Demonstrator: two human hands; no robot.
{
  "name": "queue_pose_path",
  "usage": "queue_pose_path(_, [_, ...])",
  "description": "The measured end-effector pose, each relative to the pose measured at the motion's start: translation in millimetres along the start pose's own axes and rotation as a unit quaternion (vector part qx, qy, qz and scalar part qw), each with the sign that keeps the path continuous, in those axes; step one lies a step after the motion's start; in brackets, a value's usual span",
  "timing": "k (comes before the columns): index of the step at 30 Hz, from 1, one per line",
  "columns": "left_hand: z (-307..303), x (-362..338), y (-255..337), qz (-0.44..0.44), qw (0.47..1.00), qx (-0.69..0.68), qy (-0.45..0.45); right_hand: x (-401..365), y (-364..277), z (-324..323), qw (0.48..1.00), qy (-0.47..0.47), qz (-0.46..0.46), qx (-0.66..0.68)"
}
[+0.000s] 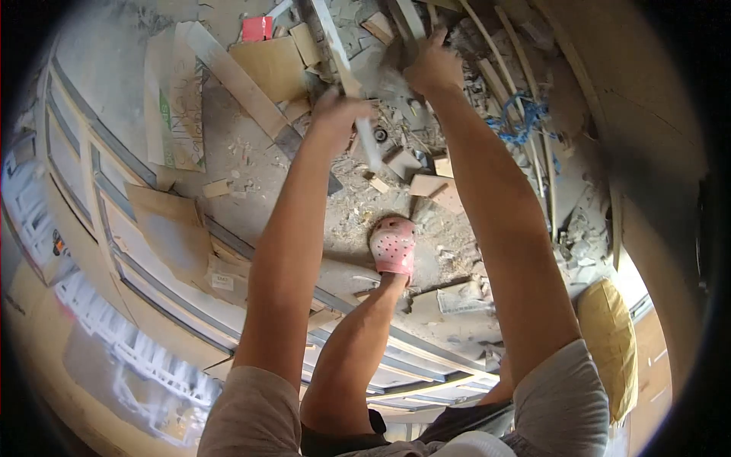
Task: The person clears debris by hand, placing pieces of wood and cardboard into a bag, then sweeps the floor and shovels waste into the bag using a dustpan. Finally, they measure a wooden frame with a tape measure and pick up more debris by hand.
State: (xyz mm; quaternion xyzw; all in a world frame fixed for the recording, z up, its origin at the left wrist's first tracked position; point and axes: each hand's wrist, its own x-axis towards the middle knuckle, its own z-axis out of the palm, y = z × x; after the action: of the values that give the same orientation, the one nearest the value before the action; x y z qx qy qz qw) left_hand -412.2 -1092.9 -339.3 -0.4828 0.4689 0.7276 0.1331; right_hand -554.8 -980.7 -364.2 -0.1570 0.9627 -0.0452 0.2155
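Observation:
My left hand (339,116) is closed around a long pale wooden strip (329,34), whose lower end (369,145) sticks out below the fingers. Motion blurs the hand a little. To the right, my right hand (440,70) is stretched over the littered floor. A second, greyer strip (411,19) runs down between its thumb and its blurred fingers, which appear closed on it. Small wood offcuts (403,163) and a dark round ring (380,135) lie on the floor below the hands.
My foot in a pink clog (393,245) stands amid sawdust and scraps. Boards (236,80) and cardboard (270,68) lie to the left. Blue twine (521,120) tangles around long thin sticks at right. A slatted frame (99,167) curves along the left; a yellow sack (608,346) stands lower right.

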Motion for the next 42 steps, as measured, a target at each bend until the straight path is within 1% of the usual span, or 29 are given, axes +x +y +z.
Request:
queue_pose_path(3, [12.2, -52.9, -24.9, -0.009, 0.988, -0.133, -0.073, -52.3, 21.8, -27.2, 0.934, -0.171, -0.071, 0.305])
queue_pose_path(5, [28.0, -82.7, -41.4, -0.053, 0.964, -0.235, -0.114, -110.1, 29.2, -51.7, 0.868, -0.250, -0.058, 0.424])
queue_pose_path(6, [38.7, -99.1, -51.3, -0.081, 0.945, -0.297, -0.113, -134.6, 46.6, -13.9, 0.845, -0.251, -0.007, 0.471])
queue_pose_path(7, [43.9, -116.7, -63.6, -0.096, 0.941, -0.300, -0.127, -160.9, 41.9, -51.5, 0.770, -0.375, -0.021, 0.516])
queue_pose_path(8, [39.5, -127.7, -87.1, -0.088, 0.925, -0.339, -0.147, -190.2, 43.9, -46.1, 0.902, -0.182, -0.159, 0.357])
queue_pose_path(10, [50.9, -162.1, -87.2, -0.091, 0.919, -0.349, -0.158, -231.4, 48.1, -53.8, 0.957, -0.008, -0.244, 0.159])
queue_pose_path(11, [55.0, -177.1, -86.6, -0.095, 0.920, -0.346, -0.160, -243.9, 48.2, -61.6, 0.958, -0.007, -0.239, 0.160])
queue_pose_path(13, [67.9, -207.1, -79.5, -0.070, 0.957, -0.246, -0.137, -265.2, 51.6, -81.3, 0.918, 0.006, -0.002, 0.397])
queue_pose_path(17, [97.4, -251.0, -65.9, -0.073, 0.943, -0.276, -0.174, -251.7, 85.4, -110.5, 0.929, 0.026, 0.059, 0.366])
queue_pose_path(19, [97.5, -251.7, -87.9, -0.104, 0.942, -0.260, -0.184, -228.8, 89.6, -119.1, 0.871, 0.059, 0.081, 0.482])
queue_pose_path(20, [99.9, -254.7, -98.7, -0.137, 0.938, -0.249, -0.201, -221.9, 79.6, -124.2, 0.818, 0.041, 0.108, 0.564])
queue_pose_path(21, [123.0, -273.3, -68.2, -0.115, 0.935, -0.255, -0.217, -215.9, 77.1, -104.7, 0.814, 0.018, 0.108, 0.570])
queue_pose_path(22, [129.7, -270.6, -78.0, -0.117, 0.934, -0.255, -0.220, -219.9, 75.2, -129.8, 0.866, -0.084, 0.075, 0.487])
queue_pose_path(24, [135.9, -258.5, -100.1, -0.055, 0.973, -0.160, -0.156, -227.6, 82.7, -148.4, 0.896, -0.145, 0.077, 0.413])
queue_pose_path(25, [144.0, -262.1, -92.3, -0.003, 0.989, -0.103, -0.105, -235.8, 90.9, -149.0, 0.896, -0.144, 0.076, 0.414])
queue_pose_path(26, [147.1, -255.1, -97.6, -0.004, 0.989, -0.104, -0.103, -248.0, 104.2, -144.3, 0.896, -0.214, 0.031, 0.388])
queue_pose_path(27, [150.7, -243.9, -107.4, 0.076, 0.988, -0.017, -0.135, -260.6, 114.0, -135.2, 0.889, -0.285, -0.014, 0.359])
queue_pose_path(28, [155.0, -241.9, -117.0, 0.152, 0.972, 0.070, -0.167, -274.3, 120.1, -120.8, 0.898, -0.246, 0.021, 0.365])
queue_pose_path(29, [163.3, -261.0, -103.3, 0.054, 0.970, 0.165, -0.172, -278.6, 130.3, -122.0, 0.867, -0.257, 0.068, 0.421])
queue_pose_path(31, [169.5, -261.3, -124.9, 0.161, 0.964, 0.116, -0.176, -275.5, 154.2, -125.7, 0.804, -0.256, 0.117, 0.523])
queue_pose_path(32, [165.7, -265.3, -117.0, 0.145, 0.954, 0.180, -0.191, -274.8, 165.3, -124.2, 0.774, -0.248, 0.124, 0.570])
queue_pose_path(34, [153.9, -261.8, -106.2, 0.137, 0.938, 0.251, -0.195, -269.5, 190.0, -115.0, 0.869, -0.224, 0.093, 0.431])
queue_pose_path(36, [120.6, -240.7, -106.3, -0.016, 0.955, 0.223, -0.196, -264.4, 217.8, -90.9, 0.888, -0.176, -0.003, 0.425])
queue_pose_path(37, [99.2, -223.2, -113.0, -0.004, 0.967, 0.235, -0.098, -260.7, 220.1, -94.2, 0.883, -0.189, 0.038, 0.429])
queue_pose_path(38, [70.9, -198.4, -126.0, 0.101, 0.956, 0.275, -0.017, -255.3, 223.9, -103.6, 0.878, -0.202, 0.087, 0.426])
queue_pose_path(39, [65.9, -203.8, -76.5, -0.037, 0.983, 0.180, -0.001, -243.6, 228.0, -108.4, 0.909, -0.195, 0.080, 0.360])
queue_pose_path(40, [0.9, -132.8, -155.0, 0.049, 0.951, 0.279, 0.127, -230.9, 235.0, -106.6, 0.937, -0.182, 0.075, 0.290])
queue_pose_path(41, [-15.1, -120.3, -137.5, 0.151, 0.917, 0.295, 0.223, -216.5, 249.8, -91.3, 0.947, -0.145, 0.032, 0.286])
queue_pose_path(42, [-34.1, -102.2, -124.7, 0.017, 0.880, 0.369, 0.298, -202.9, 265.9, -75.1, 0.955, -0.112, -0.005, 0.275])
